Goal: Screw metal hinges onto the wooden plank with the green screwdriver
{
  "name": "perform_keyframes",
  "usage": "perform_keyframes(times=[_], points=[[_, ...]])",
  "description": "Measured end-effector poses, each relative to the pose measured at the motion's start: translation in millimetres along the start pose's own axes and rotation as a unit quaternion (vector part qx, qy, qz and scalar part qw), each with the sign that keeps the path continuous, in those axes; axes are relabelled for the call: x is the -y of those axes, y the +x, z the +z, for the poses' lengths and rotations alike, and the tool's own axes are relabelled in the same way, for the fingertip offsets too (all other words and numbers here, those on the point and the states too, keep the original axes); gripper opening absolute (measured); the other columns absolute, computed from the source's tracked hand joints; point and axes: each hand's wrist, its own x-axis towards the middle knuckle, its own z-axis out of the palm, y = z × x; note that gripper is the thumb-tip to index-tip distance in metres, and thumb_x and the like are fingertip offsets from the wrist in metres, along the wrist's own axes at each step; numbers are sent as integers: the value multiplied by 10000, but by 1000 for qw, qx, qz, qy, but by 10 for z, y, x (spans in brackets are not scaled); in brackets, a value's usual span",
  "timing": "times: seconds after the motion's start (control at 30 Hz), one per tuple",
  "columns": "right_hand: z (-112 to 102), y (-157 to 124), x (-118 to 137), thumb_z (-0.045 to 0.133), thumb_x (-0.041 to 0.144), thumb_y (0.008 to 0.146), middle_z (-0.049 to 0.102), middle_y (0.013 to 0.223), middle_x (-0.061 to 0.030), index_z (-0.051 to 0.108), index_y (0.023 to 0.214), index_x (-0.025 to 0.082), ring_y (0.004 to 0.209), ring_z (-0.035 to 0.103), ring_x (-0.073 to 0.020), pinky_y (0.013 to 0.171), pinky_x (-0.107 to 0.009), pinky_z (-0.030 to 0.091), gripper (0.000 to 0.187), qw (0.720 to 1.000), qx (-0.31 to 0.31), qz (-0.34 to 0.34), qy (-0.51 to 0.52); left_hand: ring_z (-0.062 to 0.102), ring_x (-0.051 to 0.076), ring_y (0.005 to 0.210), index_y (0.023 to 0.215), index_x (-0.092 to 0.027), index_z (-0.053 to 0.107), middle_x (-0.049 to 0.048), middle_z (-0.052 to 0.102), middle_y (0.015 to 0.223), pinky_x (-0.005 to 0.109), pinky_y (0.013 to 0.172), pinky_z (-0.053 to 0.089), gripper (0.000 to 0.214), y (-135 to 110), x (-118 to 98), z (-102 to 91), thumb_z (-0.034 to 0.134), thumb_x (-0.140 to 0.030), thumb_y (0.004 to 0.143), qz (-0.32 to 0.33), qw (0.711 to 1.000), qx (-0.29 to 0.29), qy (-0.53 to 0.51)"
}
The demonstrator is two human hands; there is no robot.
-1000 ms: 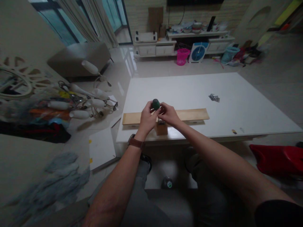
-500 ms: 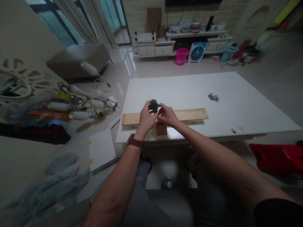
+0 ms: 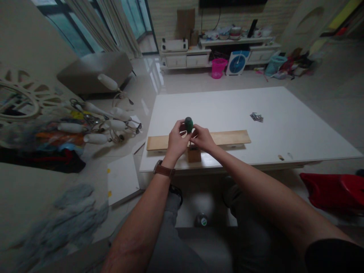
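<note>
A screwdriver with a dark green handle [image 3: 189, 125] stands nearly upright between my hands, its thin shaft pointing down. My left hand [image 3: 178, 141] is closed around the left side of the handle. My right hand [image 3: 203, 138] pinches close by, at the lower handle and shaft; its fingertips are partly hidden. Under the shaft sits a small brown wooden block [image 3: 194, 154] with a metal piece [image 3: 193, 148] on top, mostly covered by my fingers. Behind the hands lies a long light wooden board [image 3: 231, 137], running left to right.
The white table [image 3: 287, 125] carries a pile of metal hinges or brackets [image 3: 256, 117] and a small brownish piece [image 3: 281, 157] near its front edge. A white panel [image 3: 123, 178] leans at the left, near lamp arms [image 3: 116, 125]. A red object [image 3: 332, 189] is at the right.
The screwdriver handle has shifted slightly right and stands straighter, with more of its green side showing. My hands stay at nearly the same place above the block.
</note>
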Motion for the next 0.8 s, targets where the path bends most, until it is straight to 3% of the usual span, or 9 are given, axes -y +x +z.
perform_keyframes(times=[0.33, 0.57, 0.8], points=[[21, -15, -10, 687, 53, 754, 778, 837, 7, 668, 1188, 217, 783, 754, -182, 774, -285, 561, 465, 999, 25, -33, 27, 737, 242, 1098, 1117, -223, 682, 73, 751, 1113, 462, 1024, 626, 417, -2, 0, 0, 742, 1, 770, 0, 1000, 11, 4], [4, -9, -2, 745, 125, 786, 758, 776, 18, 674, 1083, 227, 741, 741, -188, 731, -279, 547, 321, 1000, 8, -6, 6, 733, 245, 1106, 1096, -225, 683, 65, 742, 1116, 486, 1046, 611, 427, 12, 0, 15, 758, 11, 747, -17, 1000, 6, -13], [-13, -14, 21, 683, 43, 737, 797, 835, -9, 689, 1100, 222, 792, 768, -215, 749, -301, 550, 405, 1000, 9, -17, -10, 734, 213, 1068, 1113, -234, 673, 48, 752, 1077, 423, 1021, 612, 436, -3, 4, 10, 729, 16, 761, 13, 1000, 13, 2]])
